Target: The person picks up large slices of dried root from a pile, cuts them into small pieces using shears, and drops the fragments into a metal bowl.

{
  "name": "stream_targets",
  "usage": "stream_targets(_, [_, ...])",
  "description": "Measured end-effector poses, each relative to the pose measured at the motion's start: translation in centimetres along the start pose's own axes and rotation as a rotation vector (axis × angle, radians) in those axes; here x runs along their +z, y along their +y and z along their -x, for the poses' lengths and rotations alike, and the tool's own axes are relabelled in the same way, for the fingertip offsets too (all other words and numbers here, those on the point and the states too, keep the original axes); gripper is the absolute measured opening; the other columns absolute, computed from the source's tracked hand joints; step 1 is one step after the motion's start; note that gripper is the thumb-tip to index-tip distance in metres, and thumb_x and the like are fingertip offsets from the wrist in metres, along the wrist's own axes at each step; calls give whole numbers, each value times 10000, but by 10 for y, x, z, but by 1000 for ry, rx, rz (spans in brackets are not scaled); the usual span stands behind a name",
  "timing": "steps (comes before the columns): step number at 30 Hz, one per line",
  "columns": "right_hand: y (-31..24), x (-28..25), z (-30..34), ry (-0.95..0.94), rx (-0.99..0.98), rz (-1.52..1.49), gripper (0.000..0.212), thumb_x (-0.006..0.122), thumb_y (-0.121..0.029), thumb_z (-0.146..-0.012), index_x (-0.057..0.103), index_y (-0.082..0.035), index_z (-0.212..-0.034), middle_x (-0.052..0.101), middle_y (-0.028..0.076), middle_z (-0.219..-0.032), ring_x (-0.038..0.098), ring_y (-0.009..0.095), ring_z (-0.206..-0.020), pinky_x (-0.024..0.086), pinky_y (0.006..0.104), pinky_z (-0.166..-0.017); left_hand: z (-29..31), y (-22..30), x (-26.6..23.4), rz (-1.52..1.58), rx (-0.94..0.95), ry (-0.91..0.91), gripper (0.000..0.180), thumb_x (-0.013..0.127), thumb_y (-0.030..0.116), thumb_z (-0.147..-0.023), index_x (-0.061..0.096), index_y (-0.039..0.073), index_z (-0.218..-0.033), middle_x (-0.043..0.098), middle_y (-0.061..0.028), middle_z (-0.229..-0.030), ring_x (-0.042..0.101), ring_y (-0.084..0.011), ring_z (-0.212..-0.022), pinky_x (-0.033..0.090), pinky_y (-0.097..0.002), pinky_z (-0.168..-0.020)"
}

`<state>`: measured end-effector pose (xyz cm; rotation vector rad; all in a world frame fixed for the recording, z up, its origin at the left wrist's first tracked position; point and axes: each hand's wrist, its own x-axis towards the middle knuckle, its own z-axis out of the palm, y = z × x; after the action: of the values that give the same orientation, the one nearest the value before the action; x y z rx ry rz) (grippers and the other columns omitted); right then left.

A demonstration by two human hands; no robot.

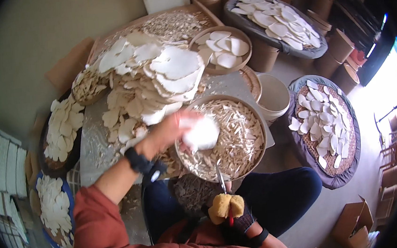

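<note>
My left hand (164,134), a dark band on its wrist, grips a pale flat slice (202,134) by its left edge. Hand and slice are slightly blurred, above the left part of a round basin (263,153). Off-white cut strips (242,136) fill that basin. Low in front of my body, my right hand (242,217) is closed around scissors (220,175). Yellow foam padding (228,204) wraps their handles and covers part of my fingers. The metal blades point up over the basin's near rim, below the slice and apart from it.
Behind the basin a tall heap of large pale slices (147,76) covers the metal table (93,138). A round tray (249,56) of slices and a white bucket (274,94) stand beyond. Cloth-rimmed trays (355,157) flank the right side. Dark scraps (192,193) lie between my knees.
</note>
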<state>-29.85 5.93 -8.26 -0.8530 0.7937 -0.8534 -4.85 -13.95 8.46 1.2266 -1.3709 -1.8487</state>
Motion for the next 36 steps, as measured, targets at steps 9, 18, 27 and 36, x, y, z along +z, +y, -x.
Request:
stream_targets(9, [-50, 32, -12, -212, 1, 250, 307, 705, -142, -757, 580, -48, -1021, 629, 63, -955, 602, 159, -878, 484, 288, -790, 64, 64, -12, 52, 592, 271, 381, 545, 124, -864, 478, -5, -1215, 602, -161, -1097, 594, -233, -1016, 478, -325, -877])
stream_targets(18, [-51, 42, -21, -356, 12, 568, 269, 661, -127, -756, 588, -46, -1002, 633, 69, -925, 609, 191, -858, 478, 293, -782, 147, -113, -83, -166, 76, 764, 206, 544, 86, -855, 567, 9, -1045, 627, -47, -847, 599, -104, -758, 473, -230, -696])
stream_targets(27, [-67, 67, -31, -471, -78, 586, 215, 588, -85, -807, 593, -42, -1018, 638, 113, -935, 630, 224, -870, 486, 324, -771, 51, -107, 12, -591, 375, 630, 83, 619, 77, -807, 667, 64, -874, 601, -62, -791, 579, -169, -699, 473, -287, -638])
stream_targets(36, [-62, 60, -21, -225, 41, 318, 233, 570, -168, -847, 565, -29, -1034, 623, 97, -939, 617, 199, -884, 482, 312, -773, 7, -115, 24, -874, 490, 727, 47, 644, 65, -722, 600, 61, -739, 588, -63, -770, 562, -269, -770, 463, -370, -680])
